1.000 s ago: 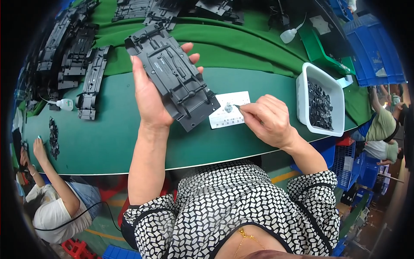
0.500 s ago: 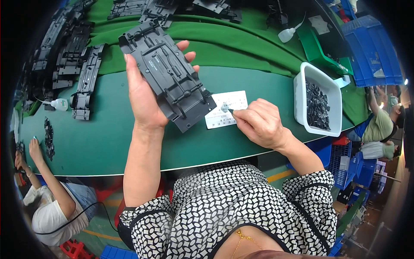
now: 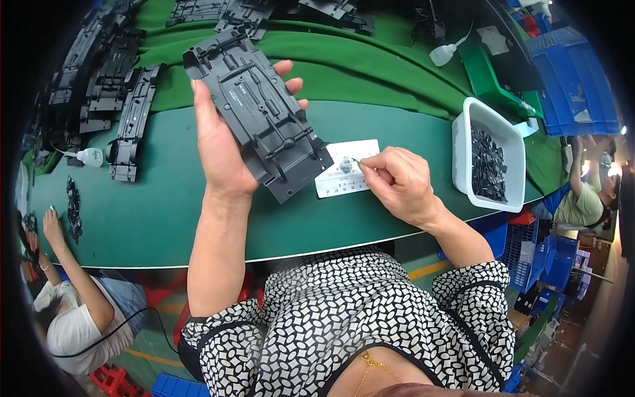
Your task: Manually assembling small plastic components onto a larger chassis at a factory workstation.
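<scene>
A black moulded plastic chassis plate [image 3: 258,109] lies tilted across my left hand [image 3: 221,155], its far end up and to the left. The thumb wraps its left edge and the fingertips show along its right side. On the table, partly under the plate's near end, is a white printed card [image 3: 337,186] with a little heap of tiny greyish pieces [image 3: 346,165]. Beside that heap my right hand [image 3: 402,185] is closed in a pinch, thumb against forefinger. A small dark tip pokes out between them, too small to name.
At right stands a white bin [image 3: 465,178] of small black parts, with a green tray [image 3: 486,76] and a white squeeze bottle [image 3: 442,55] behind. More chassis plates [image 3: 135,122] are stacked at left. A co-worker's hand [image 3: 53,228] is near loose black parts [image 3: 74,212].
My right hand has shifted slightly up and right, and its pinched fingertips have drawn a little away from the heap. My left hand and the chassis plate have barely moved.
</scene>
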The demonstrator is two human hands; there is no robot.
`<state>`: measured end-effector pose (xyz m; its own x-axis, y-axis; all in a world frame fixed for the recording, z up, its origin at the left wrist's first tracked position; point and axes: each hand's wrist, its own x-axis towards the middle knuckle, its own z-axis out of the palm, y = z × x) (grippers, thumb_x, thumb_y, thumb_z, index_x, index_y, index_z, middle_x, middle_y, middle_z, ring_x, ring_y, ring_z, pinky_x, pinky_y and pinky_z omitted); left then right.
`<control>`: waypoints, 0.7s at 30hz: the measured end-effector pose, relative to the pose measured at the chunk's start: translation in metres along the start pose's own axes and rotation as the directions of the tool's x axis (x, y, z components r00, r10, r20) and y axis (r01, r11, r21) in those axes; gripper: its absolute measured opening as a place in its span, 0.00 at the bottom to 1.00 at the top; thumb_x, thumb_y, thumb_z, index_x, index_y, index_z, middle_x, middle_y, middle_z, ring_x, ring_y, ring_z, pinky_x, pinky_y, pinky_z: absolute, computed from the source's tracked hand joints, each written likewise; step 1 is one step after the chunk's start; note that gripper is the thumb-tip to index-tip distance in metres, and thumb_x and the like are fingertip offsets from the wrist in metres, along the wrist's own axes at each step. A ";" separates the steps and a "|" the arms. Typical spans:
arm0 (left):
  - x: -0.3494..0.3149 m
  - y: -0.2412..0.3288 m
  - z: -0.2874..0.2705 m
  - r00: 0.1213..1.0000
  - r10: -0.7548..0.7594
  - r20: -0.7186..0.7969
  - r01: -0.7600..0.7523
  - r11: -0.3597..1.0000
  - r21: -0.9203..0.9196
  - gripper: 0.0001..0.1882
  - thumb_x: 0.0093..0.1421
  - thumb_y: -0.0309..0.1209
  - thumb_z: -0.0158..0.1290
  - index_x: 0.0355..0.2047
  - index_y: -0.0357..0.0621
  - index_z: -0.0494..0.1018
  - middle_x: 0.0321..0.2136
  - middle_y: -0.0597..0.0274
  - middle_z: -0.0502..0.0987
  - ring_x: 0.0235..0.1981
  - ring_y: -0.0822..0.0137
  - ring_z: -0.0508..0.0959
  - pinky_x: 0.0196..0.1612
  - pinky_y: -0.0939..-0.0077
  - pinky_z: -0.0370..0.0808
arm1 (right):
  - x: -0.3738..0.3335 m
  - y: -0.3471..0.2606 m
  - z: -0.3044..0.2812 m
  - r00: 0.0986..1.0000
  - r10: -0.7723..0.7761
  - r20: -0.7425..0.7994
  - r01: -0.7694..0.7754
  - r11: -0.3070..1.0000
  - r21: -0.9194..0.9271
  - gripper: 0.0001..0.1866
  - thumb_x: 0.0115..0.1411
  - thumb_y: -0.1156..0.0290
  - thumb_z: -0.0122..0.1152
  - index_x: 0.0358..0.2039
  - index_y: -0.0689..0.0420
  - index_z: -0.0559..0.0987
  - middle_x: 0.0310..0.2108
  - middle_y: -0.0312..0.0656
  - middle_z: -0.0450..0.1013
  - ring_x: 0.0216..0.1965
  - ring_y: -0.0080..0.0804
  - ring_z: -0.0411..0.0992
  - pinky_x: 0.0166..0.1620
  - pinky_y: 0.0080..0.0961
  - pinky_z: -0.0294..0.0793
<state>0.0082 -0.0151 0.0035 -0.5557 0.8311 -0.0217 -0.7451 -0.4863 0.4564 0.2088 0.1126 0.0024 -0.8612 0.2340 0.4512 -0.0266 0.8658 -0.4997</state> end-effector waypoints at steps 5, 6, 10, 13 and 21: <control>-0.001 0.001 -0.001 1.000 0.003 0.009 -0.003 1.000 -0.003 0.40 0.65 0.60 0.18 0.57 0.38 0.59 0.51 0.47 0.69 0.46 0.55 0.74 0.46 0.57 0.77 | 0.000 0.003 0.006 1.000 0.031 0.004 -0.031 1.000 0.002 0.06 0.47 0.82 0.64 0.24 0.60 0.75 0.12 0.34 0.60 0.14 0.25 0.60 0.19 0.23 0.59; 0.000 0.000 0.000 1.000 0.004 0.002 -0.004 1.000 0.001 0.40 0.65 0.60 0.18 0.57 0.38 0.59 0.51 0.47 0.69 0.46 0.55 0.74 0.46 0.57 0.78 | 0.000 0.004 0.006 0.999 0.046 0.010 -0.046 0.999 -0.005 0.06 0.47 0.82 0.64 0.24 0.60 0.75 0.12 0.35 0.60 0.14 0.25 0.60 0.19 0.24 0.59; 0.000 0.001 -0.001 0.999 -0.004 0.033 0.005 1.000 -0.018 0.40 0.65 0.60 0.18 0.57 0.38 0.59 0.51 0.47 0.69 0.46 0.55 0.74 0.46 0.58 0.77 | 0.004 -0.001 0.003 0.998 0.058 0.004 -0.058 0.998 0.004 0.06 0.47 0.82 0.64 0.23 0.60 0.75 0.12 0.35 0.60 0.13 0.25 0.60 0.19 0.25 0.60; 0.000 0.001 0.000 1.000 0.002 -0.001 -0.002 1.000 0.006 0.40 0.65 0.60 0.18 0.57 0.38 0.59 0.51 0.48 0.69 0.46 0.55 0.74 0.46 0.58 0.77 | 0.000 0.006 0.009 0.999 0.026 0.027 -0.026 1.000 0.008 0.06 0.47 0.82 0.64 0.23 0.60 0.75 0.12 0.35 0.60 0.13 0.26 0.60 0.19 0.25 0.60; 0.000 0.001 0.002 1.000 0.011 -0.008 -0.011 1.000 0.020 0.41 0.65 0.60 0.17 0.56 0.37 0.60 0.50 0.48 0.70 0.46 0.56 0.75 0.46 0.58 0.78 | 0.002 -0.001 0.003 0.996 0.078 0.038 -0.079 0.996 0.029 0.05 0.48 0.82 0.64 0.24 0.60 0.75 0.12 0.34 0.60 0.13 0.24 0.59 0.19 0.23 0.59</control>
<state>0.0075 -0.0150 0.0056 -0.5668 0.8235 -0.0243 -0.7315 -0.4894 0.4747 0.2051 0.1112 0.0016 -0.8793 0.2838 0.3826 0.0267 0.8312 -0.5553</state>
